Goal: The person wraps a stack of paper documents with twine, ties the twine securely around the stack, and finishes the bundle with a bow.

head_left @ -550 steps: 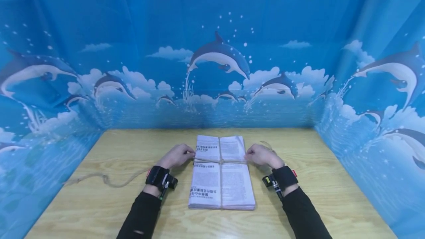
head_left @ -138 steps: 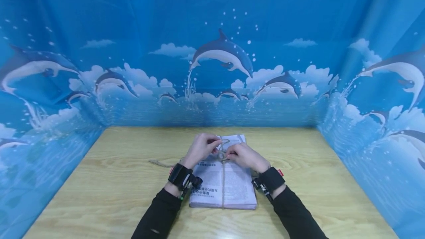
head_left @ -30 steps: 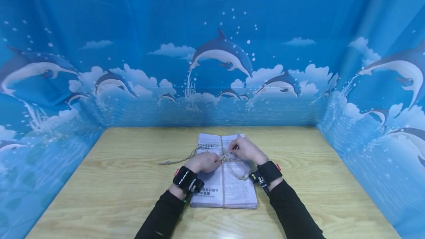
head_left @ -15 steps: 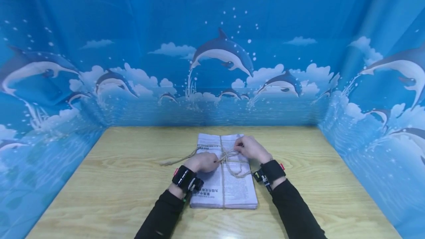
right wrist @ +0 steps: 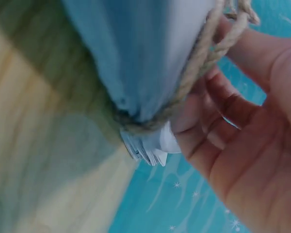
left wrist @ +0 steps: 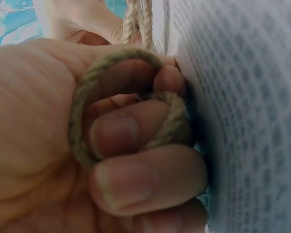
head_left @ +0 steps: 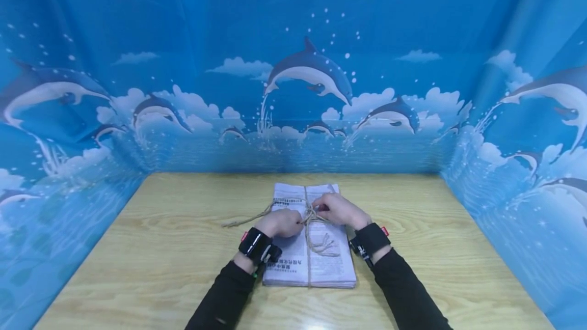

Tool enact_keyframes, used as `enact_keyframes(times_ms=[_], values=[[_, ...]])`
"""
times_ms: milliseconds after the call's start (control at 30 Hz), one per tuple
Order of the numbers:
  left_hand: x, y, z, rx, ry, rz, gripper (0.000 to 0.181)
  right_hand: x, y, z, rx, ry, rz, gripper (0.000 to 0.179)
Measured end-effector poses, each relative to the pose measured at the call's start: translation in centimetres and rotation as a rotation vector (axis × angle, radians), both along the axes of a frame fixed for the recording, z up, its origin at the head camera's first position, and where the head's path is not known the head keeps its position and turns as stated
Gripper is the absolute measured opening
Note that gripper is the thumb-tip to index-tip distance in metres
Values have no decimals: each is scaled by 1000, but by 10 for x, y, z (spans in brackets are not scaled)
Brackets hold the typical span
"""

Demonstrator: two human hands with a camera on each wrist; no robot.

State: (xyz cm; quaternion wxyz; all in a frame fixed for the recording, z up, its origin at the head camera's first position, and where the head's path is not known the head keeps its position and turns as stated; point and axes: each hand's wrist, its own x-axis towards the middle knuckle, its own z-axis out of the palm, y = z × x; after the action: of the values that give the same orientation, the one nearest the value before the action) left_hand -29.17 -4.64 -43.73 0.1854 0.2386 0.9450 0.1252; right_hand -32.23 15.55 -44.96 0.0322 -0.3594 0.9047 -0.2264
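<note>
A stack of folded newspapers (head_left: 285,261) lies on the table, bound lengthwise and crosswise with twine (head_left: 309,269). My left hand (head_left: 283,222) rests low over the stack, left of the central knot (head_left: 310,214). In the left wrist view its fingers curl round a twine loop (left wrist: 77,116). My right hand (head_left: 340,209) is just right of the knot, thumb and forefinger pinching twine there. The right wrist view shows a strand of twine (right wrist: 186,85) wrapping the stack's edge beside my fingers. Frayed ends (head_left: 324,247) lie on the newsprint below the knot.
A loose twine tail (head_left: 247,221) runs off the stack's left side onto the wooden table (head_left: 151,269). Blue dolphin-print curtain (head_left: 202,146) stands along the back and both sides of the table.
Much earlier, my hands held twine at either side of the stack. Over the last half second my right hand moved left to the knot, and the frayed ends dropped onto the paper. The left stayed put.
</note>
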Motion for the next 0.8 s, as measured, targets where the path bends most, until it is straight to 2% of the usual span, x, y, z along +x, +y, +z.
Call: enact_keyframes(times_ms=[133, 267, 367, 500, 633, 700, 800], values=[[0, 1, -1, -6, 17, -10, 34, 1, 1, -2, 1, 53, -8, 11], [1, 0, 0, 4, 18, -16, 35, 2, 3, -3, -7, 32, -53, 11], [1, -1, 1, 48, 1, 8, 37, 2, 2, -4, -17, 18, -10, 13], [1, -1, 3, 113, 52, 22, 39, -1, 0, -6, -47, 66, 38, 13], [0, 1, 2, 141, 134, -16, 28, -1, -2, -7, -72, 93, 24, 13], [0, 2, 1, 154, 149, -32, 19, 0, -3, -8, -69, 98, 26, 13], [0, 2, -1, 178, 140, -49, 24, 1, -4, -8, -56, 109, 38, 16]])
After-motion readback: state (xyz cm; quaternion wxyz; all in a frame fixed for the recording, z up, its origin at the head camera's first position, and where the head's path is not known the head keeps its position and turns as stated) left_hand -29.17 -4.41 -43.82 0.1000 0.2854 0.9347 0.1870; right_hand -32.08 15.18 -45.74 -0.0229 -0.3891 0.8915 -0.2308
